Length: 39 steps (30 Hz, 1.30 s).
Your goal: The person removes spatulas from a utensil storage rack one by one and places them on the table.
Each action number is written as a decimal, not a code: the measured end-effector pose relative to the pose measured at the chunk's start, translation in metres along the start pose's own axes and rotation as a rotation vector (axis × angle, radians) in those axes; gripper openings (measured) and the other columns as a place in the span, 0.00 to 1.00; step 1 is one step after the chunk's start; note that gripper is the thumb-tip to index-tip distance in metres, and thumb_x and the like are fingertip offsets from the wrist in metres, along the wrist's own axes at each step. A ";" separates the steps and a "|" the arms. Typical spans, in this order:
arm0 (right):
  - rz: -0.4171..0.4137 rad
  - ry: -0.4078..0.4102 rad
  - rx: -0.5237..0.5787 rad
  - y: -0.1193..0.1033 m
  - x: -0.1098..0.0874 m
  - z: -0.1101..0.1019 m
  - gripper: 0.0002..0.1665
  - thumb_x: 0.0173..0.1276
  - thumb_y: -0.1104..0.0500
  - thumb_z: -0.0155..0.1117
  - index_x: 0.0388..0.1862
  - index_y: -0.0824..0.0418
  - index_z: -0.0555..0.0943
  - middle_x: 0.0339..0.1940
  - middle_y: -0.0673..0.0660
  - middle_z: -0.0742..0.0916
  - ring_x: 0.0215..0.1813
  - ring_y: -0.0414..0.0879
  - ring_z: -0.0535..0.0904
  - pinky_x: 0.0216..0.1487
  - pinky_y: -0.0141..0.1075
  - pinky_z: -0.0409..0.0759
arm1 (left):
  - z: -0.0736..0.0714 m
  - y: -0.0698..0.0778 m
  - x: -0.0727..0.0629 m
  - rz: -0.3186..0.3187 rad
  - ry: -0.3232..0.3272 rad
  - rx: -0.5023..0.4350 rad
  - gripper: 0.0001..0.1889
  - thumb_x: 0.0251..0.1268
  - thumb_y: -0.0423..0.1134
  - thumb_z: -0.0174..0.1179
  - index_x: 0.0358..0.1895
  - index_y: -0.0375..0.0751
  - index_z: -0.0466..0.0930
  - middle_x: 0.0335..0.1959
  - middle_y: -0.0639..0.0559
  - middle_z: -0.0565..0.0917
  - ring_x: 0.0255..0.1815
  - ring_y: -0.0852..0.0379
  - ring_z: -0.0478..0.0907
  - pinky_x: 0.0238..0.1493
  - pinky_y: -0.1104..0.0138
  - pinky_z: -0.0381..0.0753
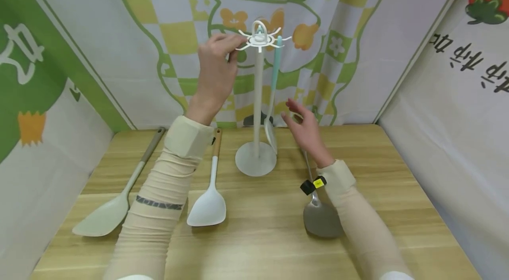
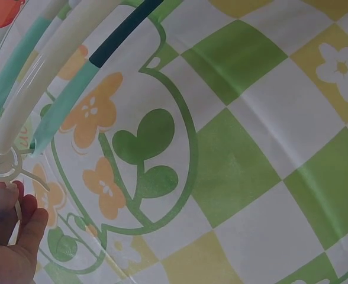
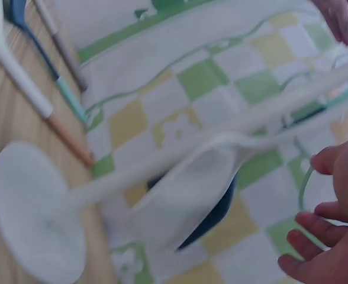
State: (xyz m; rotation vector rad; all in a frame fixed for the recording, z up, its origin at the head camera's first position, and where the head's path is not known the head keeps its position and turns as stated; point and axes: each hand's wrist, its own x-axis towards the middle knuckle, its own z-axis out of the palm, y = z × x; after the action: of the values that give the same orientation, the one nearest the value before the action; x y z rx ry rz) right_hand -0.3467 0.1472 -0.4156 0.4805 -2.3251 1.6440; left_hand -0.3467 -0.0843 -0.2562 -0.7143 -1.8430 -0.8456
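Note:
A white utensil rack point(image 1: 257, 94) with a round base and a ring of hooks on top stands at the back of the table. My left hand point(image 1: 218, 66) pinches one of its hooks at the left side of the ring. On the far right side hangs a white-headed utensil with a turquoise handle point(image 1: 276, 63); its broad white head point(image 3: 186, 195) shows in the right wrist view. Behind it hangs a dark blue utensil with a turquoise grip point(image 2: 64, 112). My right hand point(image 1: 304, 127) is held in the air right of the pole, fingers spread and holding nothing.
On the table's left lie a grey-handled turner point(image 1: 107, 213) and a white turner with a wooden handle point(image 1: 208, 207). A dark blue utensil point(image 3: 41, 53) lies between them, behind my left forearm in the head view. A metal turner point(image 1: 321, 220) lies under my right forearm.

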 end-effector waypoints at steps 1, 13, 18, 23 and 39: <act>-0.020 0.002 0.035 -0.006 0.002 0.001 0.33 0.78 0.55 0.60 0.77 0.65 0.67 0.72 0.64 0.76 0.73 0.60 0.70 0.75 0.53 0.69 | 0.000 0.000 0.000 -0.001 0.001 0.002 0.11 0.65 0.18 0.60 0.42 0.30 0.90 0.41 0.41 0.91 0.44 0.42 0.85 0.47 0.55 0.86; -0.138 -0.006 0.188 -0.044 0.025 0.013 0.34 0.76 0.70 0.56 0.78 0.72 0.60 0.72 0.71 0.73 0.71 0.64 0.72 0.72 0.54 0.72 | 0.000 0.002 0.002 -0.024 -0.010 -0.002 0.11 0.65 0.18 0.60 0.42 0.30 0.90 0.42 0.41 0.91 0.45 0.43 0.84 0.49 0.56 0.85; -0.190 0.030 0.217 -0.049 0.030 0.016 0.33 0.75 0.71 0.58 0.76 0.70 0.64 0.67 0.71 0.77 0.67 0.62 0.77 0.68 0.47 0.78 | 0.001 0.002 0.002 -0.038 -0.015 -0.001 0.11 0.65 0.18 0.60 0.42 0.30 0.90 0.42 0.42 0.91 0.46 0.43 0.84 0.50 0.57 0.85; -0.240 0.054 0.248 -0.055 0.031 0.019 0.33 0.74 0.70 0.60 0.76 0.68 0.66 0.65 0.70 0.79 0.64 0.62 0.78 0.64 0.42 0.82 | 0.001 0.002 0.001 -0.039 -0.012 -0.001 0.11 0.64 0.18 0.60 0.41 0.30 0.90 0.43 0.42 0.91 0.47 0.44 0.85 0.51 0.58 0.85; -0.382 0.149 0.349 -0.065 0.040 0.029 0.30 0.69 0.76 0.62 0.70 0.73 0.72 0.53 0.74 0.85 0.42 0.40 0.87 0.44 0.39 0.89 | 0.001 0.003 0.001 -0.041 -0.002 0.004 0.11 0.65 0.18 0.59 0.41 0.30 0.89 0.42 0.42 0.91 0.46 0.43 0.85 0.51 0.57 0.85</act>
State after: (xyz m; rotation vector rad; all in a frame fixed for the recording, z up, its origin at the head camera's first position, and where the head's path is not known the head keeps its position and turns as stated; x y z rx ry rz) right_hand -0.3573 0.0950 -0.3540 0.7861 -1.7124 1.8170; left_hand -0.3450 -0.0814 -0.2547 -0.6774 -1.8661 -0.8682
